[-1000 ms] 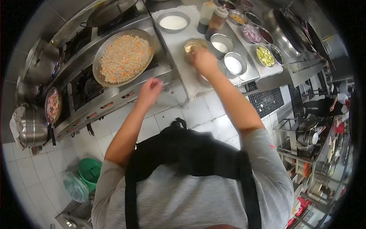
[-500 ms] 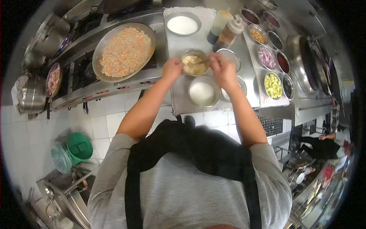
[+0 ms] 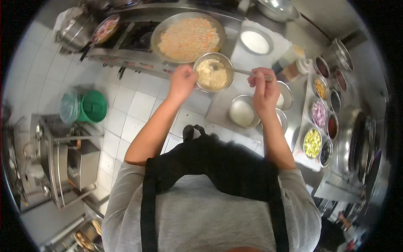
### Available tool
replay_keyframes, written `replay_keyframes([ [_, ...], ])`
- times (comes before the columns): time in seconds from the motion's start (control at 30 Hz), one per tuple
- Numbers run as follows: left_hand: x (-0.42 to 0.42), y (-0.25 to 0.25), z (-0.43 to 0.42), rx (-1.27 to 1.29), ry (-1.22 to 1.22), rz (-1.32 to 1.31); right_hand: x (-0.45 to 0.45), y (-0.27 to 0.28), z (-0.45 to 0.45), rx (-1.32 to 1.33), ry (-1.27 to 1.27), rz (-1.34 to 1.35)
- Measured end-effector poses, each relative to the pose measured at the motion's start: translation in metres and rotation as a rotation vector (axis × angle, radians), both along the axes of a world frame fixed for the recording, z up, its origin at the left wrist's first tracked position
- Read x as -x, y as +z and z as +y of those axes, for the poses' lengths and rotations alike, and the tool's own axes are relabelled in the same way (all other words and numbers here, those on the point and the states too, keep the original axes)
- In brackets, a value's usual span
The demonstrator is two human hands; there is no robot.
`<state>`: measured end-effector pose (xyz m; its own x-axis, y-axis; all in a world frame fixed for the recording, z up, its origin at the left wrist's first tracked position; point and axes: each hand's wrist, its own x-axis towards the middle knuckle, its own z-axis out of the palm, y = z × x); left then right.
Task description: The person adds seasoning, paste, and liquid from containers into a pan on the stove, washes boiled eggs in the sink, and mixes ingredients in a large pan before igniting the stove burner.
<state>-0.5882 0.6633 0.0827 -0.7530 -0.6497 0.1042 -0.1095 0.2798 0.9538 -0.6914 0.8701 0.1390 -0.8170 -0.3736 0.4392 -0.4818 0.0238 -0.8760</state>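
Note:
My left hand [image 3: 183, 86] is closed on the near-left rim of a metal bowl [image 3: 230, 67] that holds a pale yellow, lumpy paste [image 3: 211, 80]. The bowl is raised off the counter, beside the near-right edge of a wide pan [image 3: 153, 42]. My right hand [image 3: 266, 90] grips the handle of a metal spoon [image 3: 247, 72], whose tip lies in the paste. In the pan is a pale, grainy mixture with orange bits [image 3: 189, 38].
On the counter to the right stand a bowl of white stuff [image 3: 255, 41], another white-filled bowl [image 3: 243, 112], squeeze bottles [image 3: 299, 67], and tins of chopped onion [image 3: 319, 113] and green pieces [image 3: 312, 143]. A smaller pan [image 3: 105, 29] sits at far left. A green bin [image 3: 93, 106] is on the floor.
The bowl has left the counter and moved toward the pan in my left hand, with the spoon still in it. My view has turned and shifted left.

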Motion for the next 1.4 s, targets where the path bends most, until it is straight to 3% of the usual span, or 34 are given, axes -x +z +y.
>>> replay_keyframes([
  [0.1,-0.031,-0.007,-0.010,0.159,0.135,-0.070,-0.013,-0.016,-0.027,-0.013,0.136,-0.068],
  [0.2,-0.064,-0.006,-0.013,-0.276,0.180,0.044,-0.026,-0.022,-0.046,0.014,0.218,-0.114],
  [0.27,-0.083,-0.007,-0.017,-0.309,0.242,0.044,-0.038,-0.012,-0.052,0.090,0.244,-0.183],
  [0.37,-0.106,-0.010,-0.025,-0.330,0.298,0.027,-0.055,-0.027,-0.070,-0.120,0.343,-0.240],
  [0.47,-0.123,-0.006,-0.038,-0.318,0.320,0.046,-0.069,-0.024,-0.082,0.008,0.366,-0.278],
  [0.57,-0.147,-0.013,-0.057,-0.319,0.328,0.061,-0.092,-0.017,-0.098,-0.059,0.411,-0.333],
  [0.93,-0.238,-0.016,-0.137,-0.279,0.411,0.059,-0.169,-0.023,-0.186,-0.193,0.434,-0.100],
  [0.97,-0.247,-0.016,-0.145,-0.277,0.415,0.062,-0.172,-0.023,-0.200,-0.073,0.453,-0.144],
  [1.1,-0.281,-0.018,-0.179,-0.278,0.416,0.044,-0.197,-0.024,-0.243,-0.188,0.505,-0.069],
  [1.3,-0.319,0.005,-0.221,-0.130,0.510,-0.019,-0.235,-0.026,-0.290,-0.148,0.581,0.074],
  [1.4,-0.324,0.001,-0.256,-0.123,0.572,0.080,-0.237,-0.022,-0.324,0.095,0.572,0.033],
])
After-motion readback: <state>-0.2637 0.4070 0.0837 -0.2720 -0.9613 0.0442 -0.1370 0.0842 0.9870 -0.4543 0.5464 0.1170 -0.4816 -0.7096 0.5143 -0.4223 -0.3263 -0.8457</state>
